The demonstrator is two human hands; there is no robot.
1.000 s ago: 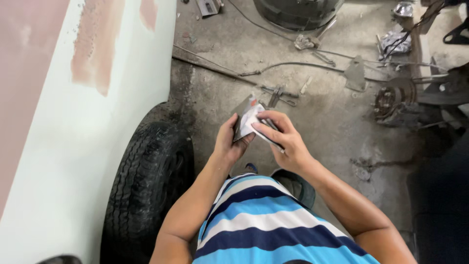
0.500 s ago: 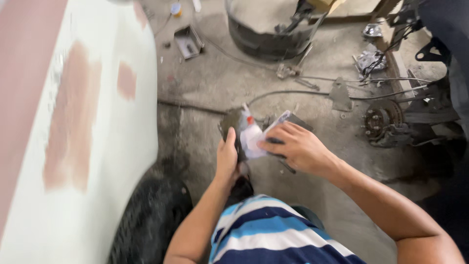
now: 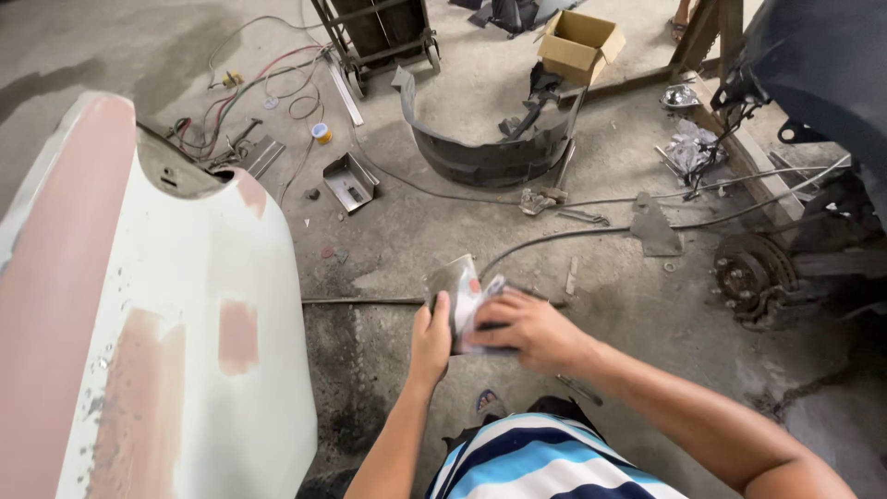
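Both forearms reach forward from the striped shirt and meet in front of the chest, above the stained concrete floor. The left hand is raised with its knuckles toward the camera, fingers wrapped round the lower edge of a thin grey metal spreader plate, which stands nearly upright and tilted slightly left. The right hand comes in from the right, palm down, wrist bent, fingers closed on a crumpled white-and-grey sheet of paper pressed against the plate's right face. The two hands almost touch. Just beside them to the left rises a pale green car fender with pinkish filler patches. Well beyond lie a curved black wheel-arch liner and an open cardboard box.
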